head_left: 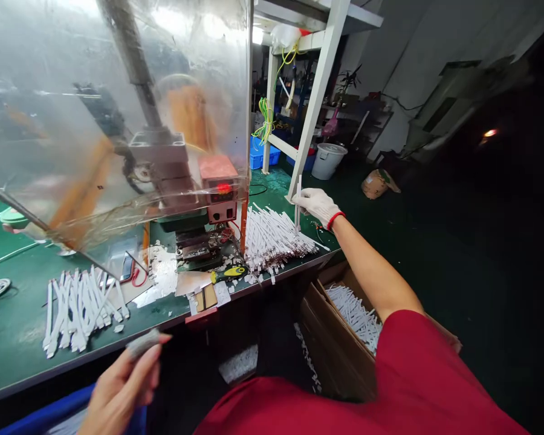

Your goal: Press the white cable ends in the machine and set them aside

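Note:
My right hand [317, 205], in a white knitted glove with a red cuff, pinches a few slim white strips [298, 220] upright at the bench's right end. Their lower ends reach a large heap of similar white strips [272, 235]. Bare apart from a grey wrap [144, 343] around what looks like the index finger, my left hand [124, 383] is in front of the bench edge. Its fingers are curled, the thumb close under the index finger, and nothing shows between them. A smaller bunch of white strips [79, 308] lies beyond it on the green bench [13, 356].
A press machine [163, 163] stands behind a clear plastic shield [36, 121], beside a red-lit control box [220, 190]. A scraper with a yellow-black handle [230, 273] lies at the front edge. A cardboard box [340, 356] of strips sits below right.

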Tool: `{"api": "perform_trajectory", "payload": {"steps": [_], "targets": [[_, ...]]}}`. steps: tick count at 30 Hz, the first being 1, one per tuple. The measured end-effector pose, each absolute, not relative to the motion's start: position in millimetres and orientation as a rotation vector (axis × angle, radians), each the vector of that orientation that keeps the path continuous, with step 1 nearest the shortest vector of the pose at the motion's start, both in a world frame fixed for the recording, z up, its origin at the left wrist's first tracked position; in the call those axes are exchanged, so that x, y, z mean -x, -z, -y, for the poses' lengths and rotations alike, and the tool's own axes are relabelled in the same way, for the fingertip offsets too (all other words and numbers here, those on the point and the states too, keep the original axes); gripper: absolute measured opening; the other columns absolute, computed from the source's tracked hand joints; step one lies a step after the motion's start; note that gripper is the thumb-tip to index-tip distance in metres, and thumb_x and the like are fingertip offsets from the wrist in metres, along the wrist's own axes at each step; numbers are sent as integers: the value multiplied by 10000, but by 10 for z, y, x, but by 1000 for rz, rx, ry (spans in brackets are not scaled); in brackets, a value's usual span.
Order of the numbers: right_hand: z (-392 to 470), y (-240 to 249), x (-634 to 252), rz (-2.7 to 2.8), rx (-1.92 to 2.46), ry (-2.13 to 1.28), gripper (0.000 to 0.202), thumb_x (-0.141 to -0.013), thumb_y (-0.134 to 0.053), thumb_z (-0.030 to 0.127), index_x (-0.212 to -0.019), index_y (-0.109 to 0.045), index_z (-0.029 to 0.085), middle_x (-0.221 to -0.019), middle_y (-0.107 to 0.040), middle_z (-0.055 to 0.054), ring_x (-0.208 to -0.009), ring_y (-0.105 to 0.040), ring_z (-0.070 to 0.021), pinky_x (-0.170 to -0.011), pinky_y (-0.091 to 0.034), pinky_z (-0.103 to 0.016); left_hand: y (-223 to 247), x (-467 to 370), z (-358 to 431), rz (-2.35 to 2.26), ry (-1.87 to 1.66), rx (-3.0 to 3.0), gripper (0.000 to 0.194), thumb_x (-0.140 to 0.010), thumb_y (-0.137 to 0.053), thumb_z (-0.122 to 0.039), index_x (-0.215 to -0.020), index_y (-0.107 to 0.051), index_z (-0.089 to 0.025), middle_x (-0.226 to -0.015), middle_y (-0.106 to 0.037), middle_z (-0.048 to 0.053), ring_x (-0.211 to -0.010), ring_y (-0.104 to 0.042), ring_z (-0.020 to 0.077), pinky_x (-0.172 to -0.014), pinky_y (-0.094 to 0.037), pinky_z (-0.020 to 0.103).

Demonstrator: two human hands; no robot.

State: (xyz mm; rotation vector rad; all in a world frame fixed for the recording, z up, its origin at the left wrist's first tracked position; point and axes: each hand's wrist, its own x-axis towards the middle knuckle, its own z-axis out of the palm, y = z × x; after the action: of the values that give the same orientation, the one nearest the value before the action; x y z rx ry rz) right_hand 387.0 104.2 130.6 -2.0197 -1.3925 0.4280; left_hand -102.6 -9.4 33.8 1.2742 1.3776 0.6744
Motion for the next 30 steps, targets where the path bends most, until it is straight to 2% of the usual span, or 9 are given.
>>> {"api": "perform_trajectory", "payload": {"steps": [3, 5, 9, 14, 20, 26, 30], "targets": [[-797, -1326, -3432, 1289, 1579, -705, 317, -772, -669, 455, -844, -635, 148, -660, -581, -10, -542, -502, -93, -492, -391, -190, -325, 466, 118, -1056, -619, -1323, 490, -810, -591, -586, -1126, -626, -213, -656, -575, -18, -527, -522, 128, -472, -413, 228], [-627, -1291, -3105, 1247, 1392, -899, 331, -748, -706, 452, -857, -640, 147, -670, -576, -3, -526, -497, -82, -471, -383, -184, -329, 90, 114, -942, -619, -1360, 494, -852, -566, -535, -1207, -583, -193, -810, -641, 29, -603, -579, 135, -521, -458, 232], [-396, -1136, -2603, 1185, 1265, -1197, 349, -742, -718, 481, -852, -636, 160, -639, -581, 3, -499, -512, -89, -450, -393, -196, -294, -330, 75, -779, -638, -1253, 543, -836, -616, -486, -1270, -522, -174, -1042, -657, 104, -769, -647, 165, -616, -521, 249], [-387, -891, -2354, 1126, 1288, -1261, 354, -735, -730, 484, -767, -596, 158, -617, -602, -7, -496, -535, -97, -463, -431, -202, -144, -268, 123, -754, -612, -1071, 580, -843, -585, -542, -1218, -543, -102, -869, -698, 112, -633, -669, 161, -566, -518, 246], [-422, -723, -2177, 1059, 1271, -1406, 367, -730, -734, 486, -787, -578, 159, -605, -594, 5, -483, -522, -85, -445, -420, -181, -18, -131, 149, -888, -656, -1080, 532, -847, -560, -573, -1071, -595, -92, -818, -712, 108, -596, -676, 156, -532, -516, 230], [-381, -679, -1999, 1083, 1283, -1430, 396, -719, -722, 513, -743, -550, 158, -572, -587, 9, -466, -501, -76, -455, -416, -177, -59, -109, 122, -767, -570, -973, 623, -820, -618, -556, -1214, -556, -77, -776, -714, 103, -594, -694, 179, -523, -520, 233], [-365, -673, -1955, 1074, 1285, -1425, 382, -720, -719, 504, -744, -555, 160, -567, -584, 8, -458, -494, -77, -450, -418, -181, -43, -83, 114, -755, -550, -916, 586, -795, -658, -546, -1138, -599, -75, -756, -712, 100, -586, -695, 180, -524, -523, 232]]}}
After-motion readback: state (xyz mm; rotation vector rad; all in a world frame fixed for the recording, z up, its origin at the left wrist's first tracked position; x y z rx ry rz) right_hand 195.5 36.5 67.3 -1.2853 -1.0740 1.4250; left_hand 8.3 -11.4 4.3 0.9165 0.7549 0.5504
